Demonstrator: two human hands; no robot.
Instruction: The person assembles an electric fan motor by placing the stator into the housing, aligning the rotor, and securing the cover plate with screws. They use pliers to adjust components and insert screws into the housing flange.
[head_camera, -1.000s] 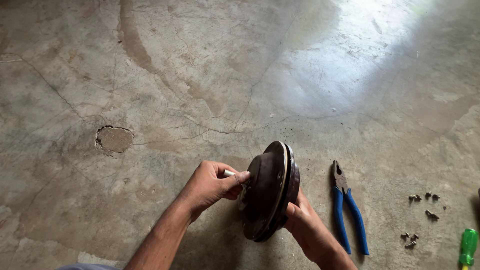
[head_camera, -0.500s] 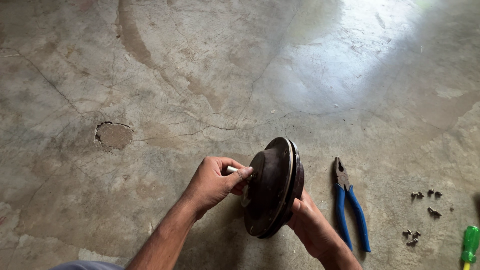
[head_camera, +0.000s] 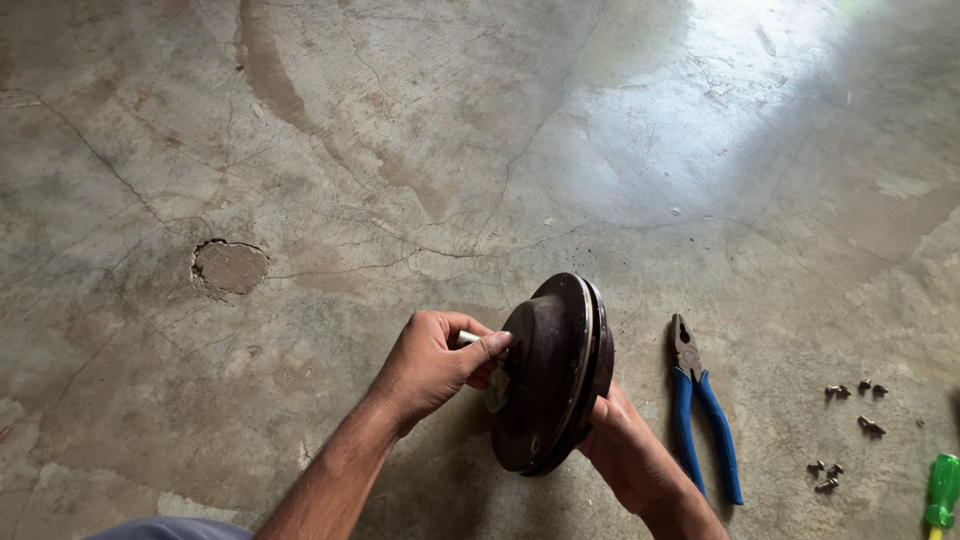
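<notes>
Dark round metal housing (head_camera: 548, 375), dome-shaped with a flanged rim, held up on edge just above the concrete floor (head_camera: 420, 150), low and a little right of centre in the head view. Its domed face turns toward the left hand; the rim faces right. Surface looks dull brown-black, worn.

Left hand (head_camera: 432, 365) sits just left of the housing, fingers curled closed. Thumb and forefinger pinch a small pale shaft stub (head_camera: 468, 338) that sticks out from the housing's centre. Whether the stub is part of the housing or a separate piece cannot be told.

Right hand (head_camera: 625, 450) is below and behind the housing on its right side, fingers wrapped round the lower rim, gripping it firmly. Most of the fingers are hidden behind the metal.

Just right of the housing, blue-handled pliers (head_camera: 700, 410) lie flat on the floor, jaws closed and pointing away from the person, handles toward them.

Farther right of the housing, beyond the pliers, small dark screws (head_camera: 848, 430) lie scattered in two loose clusters, one above the other.

Far right of the housing, at the frame edge, a green screwdriver handle (head_camera: 941, 492) shows in part.

Well left of the housing and higher up, a round chipped patch (head_camera: 230, 266) breaks the floor surface, with cracks running from it.
</notes>
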